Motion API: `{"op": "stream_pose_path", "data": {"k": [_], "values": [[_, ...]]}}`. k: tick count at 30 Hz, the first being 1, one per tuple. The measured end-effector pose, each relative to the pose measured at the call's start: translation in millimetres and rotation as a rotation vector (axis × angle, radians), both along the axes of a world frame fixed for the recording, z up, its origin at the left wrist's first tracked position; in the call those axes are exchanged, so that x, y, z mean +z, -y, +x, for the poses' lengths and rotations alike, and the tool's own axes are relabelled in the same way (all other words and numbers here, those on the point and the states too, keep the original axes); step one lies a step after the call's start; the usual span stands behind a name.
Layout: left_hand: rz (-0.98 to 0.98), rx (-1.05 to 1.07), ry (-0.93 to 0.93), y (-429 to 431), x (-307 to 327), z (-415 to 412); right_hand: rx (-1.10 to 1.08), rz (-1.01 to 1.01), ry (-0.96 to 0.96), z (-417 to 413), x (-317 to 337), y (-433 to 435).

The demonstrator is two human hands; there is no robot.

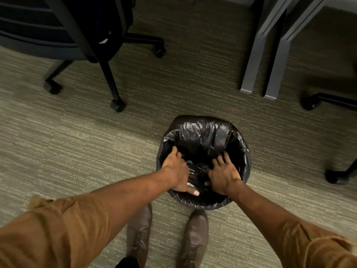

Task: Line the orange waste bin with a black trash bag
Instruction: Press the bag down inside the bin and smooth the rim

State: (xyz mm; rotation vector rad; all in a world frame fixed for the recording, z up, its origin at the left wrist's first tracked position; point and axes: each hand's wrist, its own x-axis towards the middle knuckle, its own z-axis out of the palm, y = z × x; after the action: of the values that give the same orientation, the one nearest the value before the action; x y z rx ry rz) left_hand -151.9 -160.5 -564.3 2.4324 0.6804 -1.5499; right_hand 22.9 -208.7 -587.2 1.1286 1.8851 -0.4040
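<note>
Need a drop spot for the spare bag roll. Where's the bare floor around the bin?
Widest bare carpet lies left of the bin, below the office chair casters. Another patch sits between bin and desk legs. Crowded: near side with shoes, far right by other chair bases. Both hands fill the trash bag opening.

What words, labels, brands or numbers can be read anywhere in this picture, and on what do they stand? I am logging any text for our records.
None can be read.
The black trash bag, folded over the bin's rim, shows only glossy creases, no print.
The office chair bears a small pale patch, too blurred to tell whether it is a label.
The left hand, right hand, shoes, carpet and grey desk legs carry no text.
</note>
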Motion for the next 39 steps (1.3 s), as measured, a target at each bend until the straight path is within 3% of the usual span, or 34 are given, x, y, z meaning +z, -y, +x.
{"op": "stream_pose_path", "data": {"k": [4, 8, 11, 14, 16, 18, 21, 24, 27, 29, 39], "values": [[0.072, -0.095, 0.429, -2.8, 4.9, 6.5, -0.035, 0.164, -0.270, -3.5, 11.8, 1.4], [0.137, -0.052, 0.523, -22.5, 4.4, 11.1, -0.309, 0.247, -0.357, 10.9, 12.1, -14.4], [0.160, 0.166, 0.630, -42.7, 7.7, 5.6, -0.693, 0.313, -0.585, 26.2, 14.5, -29.4], [0.123, 0.531, 0.922, -55.0, 16.8, -4.2, -0.939, 0.409, -0.923, 35.0, 25.0, -36.2], [0.216, 0.672, 1.106, -59.9, 24.7, -11.5, -1.023, 0.562, -1.032, 36.3, 37.0, -34.3], [0.402, 0.683, 1.196, -66.1, 29.2, -20.4, -1.128, 0.716, -1.080, 34.8, 51.3, -25.9], [0.529, 0.763, 1.000, -79.8, 29.9, -33.4, -1.299, 0.987, -1.014, 29.1, 65.9, -0.7], [0.360, 0.990, 0.830, -86.5, 24.5, -38.9, -1.680, 1.074, -0.912, 16.0, 69.0, 32.2], [0.183, 1.205, 0.861, -87.1, 18.5, -35.2, -1.962, 1.002, -0.759, -1.0, 61.9, 60.3], [0.140, 1.270, 0.843, -87.7, 15.1, -32.8, -2.068, 0.893, -0.758, -11.5, 55.9, 71.7], [-0.008, 1.477, 0.915, -83.3, 2.8, -40.7, -2.302, 0.555, -1.093, 12.5, 19.1, 63.6]]}}
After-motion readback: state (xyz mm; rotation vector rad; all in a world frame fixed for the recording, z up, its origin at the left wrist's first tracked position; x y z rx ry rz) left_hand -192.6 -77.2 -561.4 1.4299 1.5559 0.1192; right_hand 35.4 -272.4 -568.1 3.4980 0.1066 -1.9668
